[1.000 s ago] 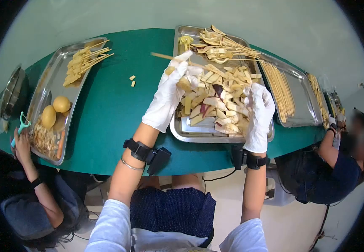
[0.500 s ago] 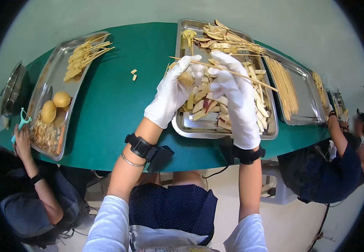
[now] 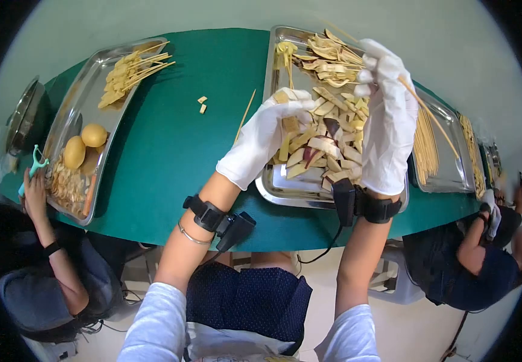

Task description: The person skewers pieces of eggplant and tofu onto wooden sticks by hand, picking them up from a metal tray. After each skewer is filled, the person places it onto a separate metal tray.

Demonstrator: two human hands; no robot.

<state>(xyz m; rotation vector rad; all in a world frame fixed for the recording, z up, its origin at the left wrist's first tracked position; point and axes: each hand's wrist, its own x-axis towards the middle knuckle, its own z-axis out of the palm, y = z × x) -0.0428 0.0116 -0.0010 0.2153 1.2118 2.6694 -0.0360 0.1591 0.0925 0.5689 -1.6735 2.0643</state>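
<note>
My left hand (image 3: 264,137), in a white glove, hovers over the near left part of the middle steel tray (image 3: 285,196) and pinches a pale vegetable slice (image 3: 289,124). My right hand (image 3: 386,120), also gloved, is raised above the tray's right side. It grips a thin bamboo skewer (image 3: 433,123) that slants down to the right. The tray holds several cut slices (image 3: 321,151), some with purple skin, and filled skewers (image 3: 327,57) at its far end.
A loose skewer (image 3: 244,113) and two small pieces (image 3: 202,104) lie on the green table (image 3: 164,157). The left tray (image 3: 68,120) holds filled skewers, potatoes (image 3: 86,142) and peels. A person's hand holds a peeler (image 3: 33,163). The right tray carries bare skewers (image 3: 430,151). Another person sits at right.
My right hand has lifted up and to the right with the skewer, away from my left hand. My left hand stays over the tray with the slice.
</note>
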